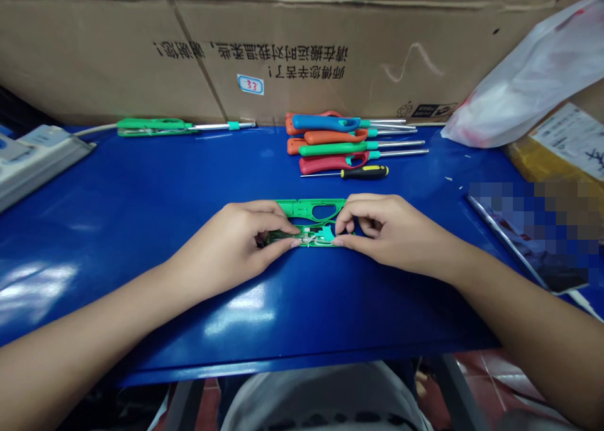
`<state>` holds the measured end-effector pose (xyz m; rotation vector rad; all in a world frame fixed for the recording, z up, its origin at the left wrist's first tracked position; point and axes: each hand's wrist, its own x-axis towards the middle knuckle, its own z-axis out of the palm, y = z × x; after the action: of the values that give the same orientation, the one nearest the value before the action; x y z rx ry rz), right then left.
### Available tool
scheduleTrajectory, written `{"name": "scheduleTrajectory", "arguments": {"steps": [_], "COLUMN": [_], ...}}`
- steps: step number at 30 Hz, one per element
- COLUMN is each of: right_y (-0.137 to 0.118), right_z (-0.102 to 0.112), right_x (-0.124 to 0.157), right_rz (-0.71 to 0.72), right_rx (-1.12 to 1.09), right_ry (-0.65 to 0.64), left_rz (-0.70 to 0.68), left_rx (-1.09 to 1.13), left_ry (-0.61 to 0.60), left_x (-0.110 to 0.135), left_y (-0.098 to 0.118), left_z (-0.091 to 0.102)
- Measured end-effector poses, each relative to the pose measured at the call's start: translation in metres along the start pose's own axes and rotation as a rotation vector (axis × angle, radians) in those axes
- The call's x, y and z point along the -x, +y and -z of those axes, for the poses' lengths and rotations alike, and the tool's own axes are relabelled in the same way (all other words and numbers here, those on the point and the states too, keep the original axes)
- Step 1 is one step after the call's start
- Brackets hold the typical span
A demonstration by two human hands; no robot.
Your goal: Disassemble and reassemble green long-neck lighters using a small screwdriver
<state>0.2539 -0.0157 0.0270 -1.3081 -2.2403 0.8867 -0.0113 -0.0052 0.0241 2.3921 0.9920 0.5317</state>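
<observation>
Two halves of a green lighter casing (287, 208) are seen at the middle of the table (117, 229), between its far and near edges. The farther half (302, 209) is set just beyond the nearer half (315, 243), in which small inner parts, a white wire (309, 236) and a teal trigger (326, 233) are exposed. The nearer half is clamped toward its left end by the grip of the left hand (243, 236); its right end is held in the drawn-together grip of the right hand (384, 226), though whether the trigger itself is pinched cannot be told. The work is judged to be midway: parts are already gathered in one half, but the halves are not yet joined. Near the table's far edge, right of its middle, several closed lighters (333, 149) are grouped beside a screwdriver (363, 173); toward the far left corner another green lighter (153, 126) is laid, apparently open.
</observation>
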Motion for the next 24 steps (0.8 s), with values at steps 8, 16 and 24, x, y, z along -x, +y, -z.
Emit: {"name": "scheduleTrajectory", "arguments": {"steps": [8,16,24], "right_y": [-0.001,-0.003,0.002], "right_z": [0.000,0.004,0.008], "right_x": [0.000,0.007,0.011], "right_rz": [-0.093,0.220,0.400], "right_rx": [0.026,0.110,0.498], "right_ry": [-0.019,0.026,-0.196], "left_rz": [0.030,0.035,0.055], "left_rx": [-0.019,-0.007,-0.017], "left_ry": [-0.022,-0.028,-0.018], "left_x": [-0.002,-0.001,-0.001], "left_y": [0.003,0.003,0.005], "left_z": [0.001,0.002,0.002]}}
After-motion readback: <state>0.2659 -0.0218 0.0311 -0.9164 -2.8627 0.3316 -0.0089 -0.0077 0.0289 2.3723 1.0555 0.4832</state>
